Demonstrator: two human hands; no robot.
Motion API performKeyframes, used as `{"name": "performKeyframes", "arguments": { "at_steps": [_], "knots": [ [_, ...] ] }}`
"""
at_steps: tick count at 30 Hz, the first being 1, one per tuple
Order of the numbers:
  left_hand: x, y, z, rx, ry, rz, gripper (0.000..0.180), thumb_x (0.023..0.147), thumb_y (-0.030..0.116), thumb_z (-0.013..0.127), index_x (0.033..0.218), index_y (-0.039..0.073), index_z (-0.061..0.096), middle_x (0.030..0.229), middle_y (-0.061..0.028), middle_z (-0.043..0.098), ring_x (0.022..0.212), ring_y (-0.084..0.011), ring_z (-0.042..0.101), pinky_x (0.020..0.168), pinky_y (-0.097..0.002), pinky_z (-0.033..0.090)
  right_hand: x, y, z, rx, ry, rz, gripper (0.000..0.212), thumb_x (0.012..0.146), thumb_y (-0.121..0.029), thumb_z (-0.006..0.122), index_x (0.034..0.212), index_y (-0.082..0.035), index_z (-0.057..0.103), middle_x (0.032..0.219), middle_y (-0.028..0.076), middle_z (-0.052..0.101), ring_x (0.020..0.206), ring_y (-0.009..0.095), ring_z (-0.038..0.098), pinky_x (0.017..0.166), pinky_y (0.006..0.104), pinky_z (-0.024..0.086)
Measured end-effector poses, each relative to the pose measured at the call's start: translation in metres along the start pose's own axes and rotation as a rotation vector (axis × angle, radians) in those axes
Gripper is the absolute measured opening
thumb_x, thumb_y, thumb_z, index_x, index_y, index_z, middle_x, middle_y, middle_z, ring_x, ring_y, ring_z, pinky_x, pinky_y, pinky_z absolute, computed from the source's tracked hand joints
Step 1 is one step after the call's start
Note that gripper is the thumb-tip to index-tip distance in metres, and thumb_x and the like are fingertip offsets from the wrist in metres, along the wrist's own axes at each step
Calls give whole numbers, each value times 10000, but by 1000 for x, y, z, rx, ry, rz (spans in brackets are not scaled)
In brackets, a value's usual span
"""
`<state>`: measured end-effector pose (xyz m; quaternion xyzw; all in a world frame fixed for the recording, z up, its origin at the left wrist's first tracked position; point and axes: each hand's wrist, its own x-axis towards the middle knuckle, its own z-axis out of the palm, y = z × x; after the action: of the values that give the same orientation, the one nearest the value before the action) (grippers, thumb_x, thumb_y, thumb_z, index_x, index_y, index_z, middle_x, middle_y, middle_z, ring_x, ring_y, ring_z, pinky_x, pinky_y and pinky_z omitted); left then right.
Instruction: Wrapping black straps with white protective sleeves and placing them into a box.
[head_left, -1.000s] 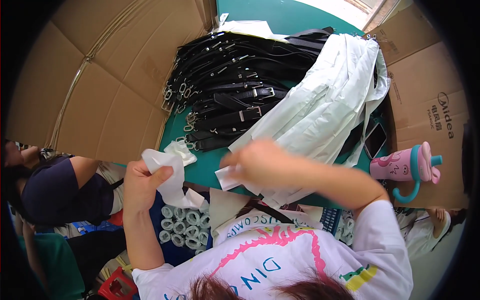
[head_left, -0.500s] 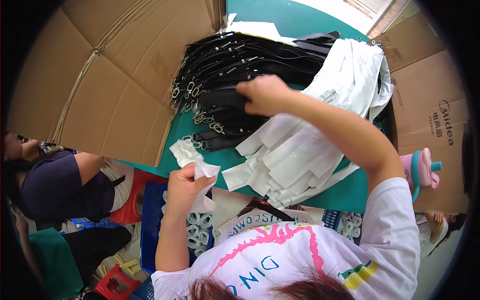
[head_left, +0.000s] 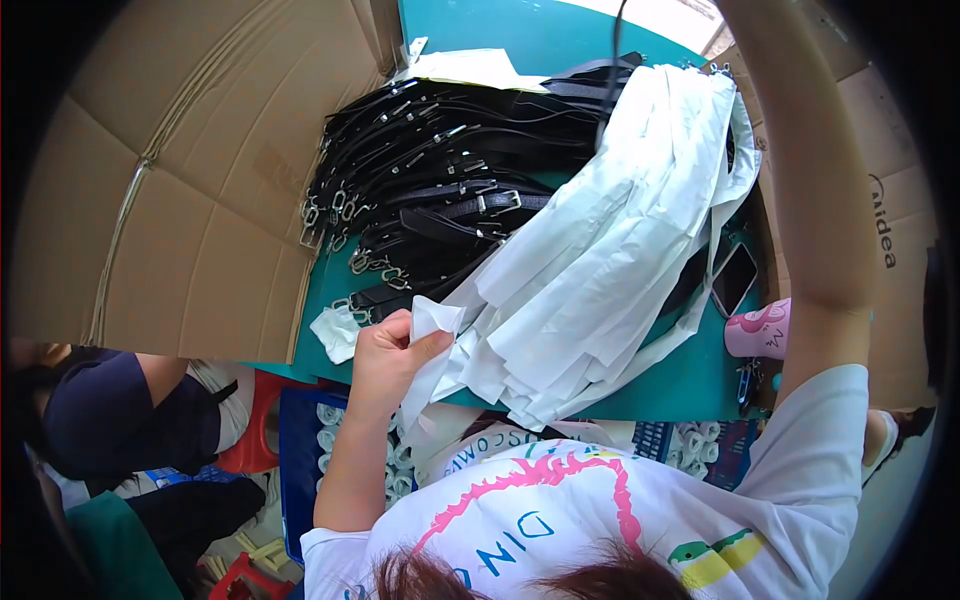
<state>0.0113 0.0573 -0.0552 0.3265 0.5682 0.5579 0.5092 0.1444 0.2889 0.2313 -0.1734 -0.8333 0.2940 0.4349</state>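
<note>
My left hand (head_left: 385,365) is closed, pinching a thin white sheet (head_left: 434,325) between thumb and fingers, beside the near left edge of a pile of long white strips (head_left: 610,250). My right forearm (head_left: 825,200) reaches up past the top edge, and its hand is out of view. A narrow black strap (head_left: 612,80) hangs down from the top edge over the pile; what holds it is hidden. Left of the white strips lies a heap of black straps (head_left: 420,140) with metal clasps. A belt-like strap with a silver buckle (head_left: 490,203) lies on the heap's near part.
Cardboard walls stand at the left (head_left: 200,200) and right (head_left: 885,310) of the green table (head_left: 640,400). A phone (head_left: 735,280) and a pink cup (head_left: 757,330) are at the right. A crumpled white piece (head_left: 336,334) lies near the left edge. Another person (head_left: 110,410) sits at left.
My right hand has left the black straps and gone up out of view. A black strap now hangs from the top edge. My left hand, still pinching the sheet, is closer to the white strips.
</note>
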Motion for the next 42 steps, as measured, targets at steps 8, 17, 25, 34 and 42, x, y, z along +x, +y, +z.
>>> {"name": "performKeyframes", "arguments": {
  "at_steps": [8,17,25,34,42],
  "knots": [
    [-6,-9,0,114,39,53,99,722,26,727,807,-8,689,802,-9,585,710,-67,540,610,-201,417,-111,78,43,-42,-1013,-51,253,873,-267,585,931,-24,623,811,61,611,707,205,558,724,309,439],
    [-13,-14,6,125,17,91,109,713,28,738,810,2,695,805,-15,595,722,-71,550,629,-203,433,-137,81,46,28,-1019,-153,227,885,-269,562,909,-55,631,805,35,616,758,204,514,889,347,329],
    [-22,-15,-1,134,-1,78,181,696,-44,710,873,-17,686,951,-24,615,807,-107,592,709,-231,476,-139,82,46,-62,-1050,-73,228,886,-270,563,910,-54,631,815,42,626,744,198,526,928,359,299],
    [-24,-12,4,109,14,81,110,710,11,738,808,-11,693,812,-26,602,731,-82,552,631,-204,433,-144,89,42,-103,-979,-187,234,869,-249,575,888,-26,643,738,84,633,692,245,572,795,345,420],
    [-19,-4,9,295,-126,47,168,716,106,762,834,5,698,751,8,542,640,-55,469,555,-199,366,-140,66,62,-216,-1103,-285,153,854,-230,594,860,-83,638,720,31,608,699,203,555,883,371,334]
  ]
}}
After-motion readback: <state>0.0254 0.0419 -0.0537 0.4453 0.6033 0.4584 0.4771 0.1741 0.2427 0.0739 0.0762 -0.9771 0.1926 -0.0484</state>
